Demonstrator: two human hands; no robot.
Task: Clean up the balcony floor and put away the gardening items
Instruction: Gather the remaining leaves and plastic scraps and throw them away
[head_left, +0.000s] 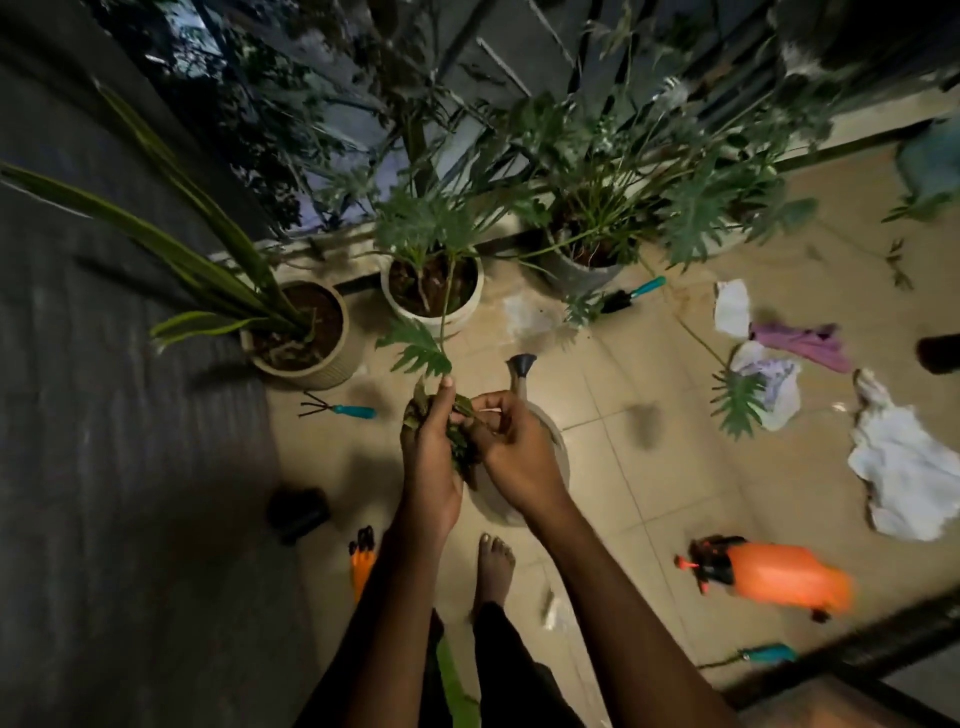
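three pots (332, 376) (447, 319) (576, 275) (planted); left hand (428, 457), right hand (514, 457) seemingly grip leaves (460, 446).

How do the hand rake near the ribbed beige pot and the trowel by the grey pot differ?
The hand rake ends in thin black prongs; the trowel ends in a broad black blade. The hand rake lies out in the open; the trowel lies with its blade close beside the grey pot. Both have teal handles.
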